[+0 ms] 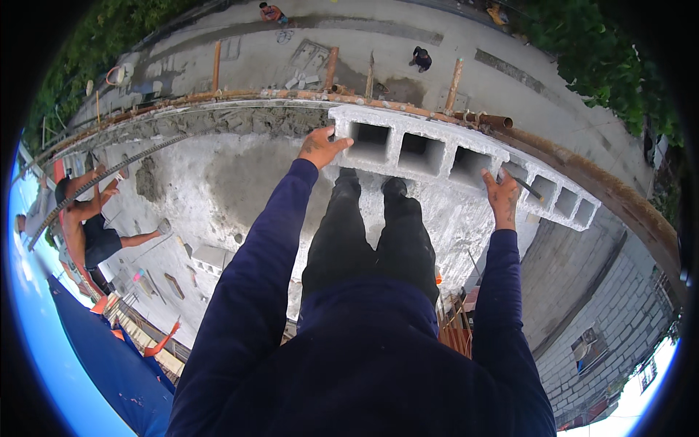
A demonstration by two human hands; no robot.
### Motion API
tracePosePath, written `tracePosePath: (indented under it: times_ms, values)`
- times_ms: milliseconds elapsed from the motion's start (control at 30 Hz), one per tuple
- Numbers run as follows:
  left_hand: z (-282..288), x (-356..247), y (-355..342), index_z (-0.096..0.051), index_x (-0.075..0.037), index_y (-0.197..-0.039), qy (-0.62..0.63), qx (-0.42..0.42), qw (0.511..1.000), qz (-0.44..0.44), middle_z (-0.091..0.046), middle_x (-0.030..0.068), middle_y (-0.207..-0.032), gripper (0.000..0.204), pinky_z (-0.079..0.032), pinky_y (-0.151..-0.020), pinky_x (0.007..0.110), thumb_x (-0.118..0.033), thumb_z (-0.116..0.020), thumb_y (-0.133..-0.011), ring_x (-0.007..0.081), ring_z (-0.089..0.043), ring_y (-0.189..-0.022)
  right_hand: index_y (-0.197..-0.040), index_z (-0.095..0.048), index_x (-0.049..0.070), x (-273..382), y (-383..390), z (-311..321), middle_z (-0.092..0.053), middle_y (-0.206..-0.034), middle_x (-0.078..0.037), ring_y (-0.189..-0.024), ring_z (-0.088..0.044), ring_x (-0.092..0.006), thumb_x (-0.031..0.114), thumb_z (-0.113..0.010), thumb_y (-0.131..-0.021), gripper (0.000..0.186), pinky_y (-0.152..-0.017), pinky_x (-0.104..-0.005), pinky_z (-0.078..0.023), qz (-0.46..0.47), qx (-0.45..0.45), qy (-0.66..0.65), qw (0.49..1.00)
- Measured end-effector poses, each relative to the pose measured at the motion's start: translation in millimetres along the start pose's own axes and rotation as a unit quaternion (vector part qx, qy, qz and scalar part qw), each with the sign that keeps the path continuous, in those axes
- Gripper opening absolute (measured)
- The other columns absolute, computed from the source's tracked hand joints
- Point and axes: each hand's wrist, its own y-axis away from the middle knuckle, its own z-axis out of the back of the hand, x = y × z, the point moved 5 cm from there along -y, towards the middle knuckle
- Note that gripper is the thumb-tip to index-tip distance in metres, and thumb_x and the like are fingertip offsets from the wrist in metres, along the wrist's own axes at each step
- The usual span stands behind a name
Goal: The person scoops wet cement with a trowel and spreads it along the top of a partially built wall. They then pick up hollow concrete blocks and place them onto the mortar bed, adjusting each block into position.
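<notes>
A pale hollow concrete block (408, 127) lies across the top centre, above my feet, its three openings facing up. My left hand (320, 149) grips its left end, thumb at the rim. My right hand (499, 191) grips its right end, beside a thin dark rod (537, 195) that points down to the right. A second pale hollow block (575, 209) continues to the right, close against the first. A band of rough grey mortar (269, 120) runs leftward from the held block along the edge.
Rusty pipes (641, 233) line the edge above a lower pavement (364, 40) with two people. At left a shirtless co-worker (95, 240) crouches by a long rebar (105, 180). Another person's arm (156, 346) shows at lower left. Loose blocks (211, 258) lie on the slab (182, 284).
</notes>
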Motion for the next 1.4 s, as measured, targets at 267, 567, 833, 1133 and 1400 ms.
tracePosePath:
  times_ms: [267,567,833,1133,1400]
  values:
    - [-4.6,6.4,-4.2,-0.049,0.006,-0.121,0.002,0.012,1.0,0.007,-0.048,0.0236,-0.125,0.08,-0.035,-0.099,0.036,-0.052,-0.067,-0.069,0.0318,-0.044,-0.119,-0.102,-0.06,-0.004,3.6,0.0,1.8,-0.061,-0.095,-0.027,-0.091,-0.059,-0.0395,0.042,-0.069,-0.071,0.057,-0.08,-0.0408,-0.047,-0.008,0.015,0.005,1.0]
    - [-4.9,7.0,-7.8,-0.054,0.009,-0.113,-0.028,-0.026,0.999,-0.024,-0.054,0.0256,-0.116,0.072,-0.039,-0.094,0.035,-0.046,-0.069,-0.07,0.0333,-0.052,-0.11,-0.099,-0.06,-0.005,7.8,2.4,1.3,-0.061,-0.091,-0.027,-0.088,-0.06,-0.0402,0.038,-0.069,-0.072,0.051,-0.077,-0.042,-0.047,-0.012,0.002,-0.003,1.0]
    - [-10.8,18.9,-16.4,-0.047,0.006,-0.123,0.001,0.036,0.999,-0.012,-0.05,0.0236,-0.123,0.081,-0.037,-0.098,0.036,-0.05,-0.068,-0.069,0.0334,-0.048,-0.115,-0.107,-0.058,-0.004,3.7,-0.8,-2.3,-0.061,-0.097,-0.027,-0.093,-0.059,-0.0381,0.042,-0.068,-0.072,0.059,-0.08,-0.0417,-0.047,-0.006,0.019,0.024,1.0]
    - [-10.7,15.3,-5.4,-0.051,0.007,-0.118,0.0,-0.025,1.0,-0.006,-0.053,0.0236,-0.119,0.076,-0.039,-0.095,0.034,-0.048,-0.07,-0.069,0.0312,-0.051,-0.112,-0.104,-0.059,-0.004,-1.0,-6.2,-6.3,-0.061,-0.096,-0.026,-0.091,-0.06,-0.038,0.043,-0.068,-0.072,0.057,-0.079,-0.0424,-0.048,0.001,0.014,0.065,0.998]
    - [-3.5,3.6,-3.9,-0.049,0.011,-0.118,-0.013,-0.001,1.0,0.0,-0.051,0.0265,-0.121,0.082,-0.039,-0.095,0.033,-0.049,-0.071,-0.067,0.0315,-0.051,-0.113,-0.105,-0.058,-0.006,-3.8,-8.2,-8.8,-0.061,-0.094,-0.028,-0.09,-0.06,-0.0386,0.045,-0.069,-0.071,0.063,-0.079,-0.0419,-0.048,0.001,0.011,0.066,0.998]
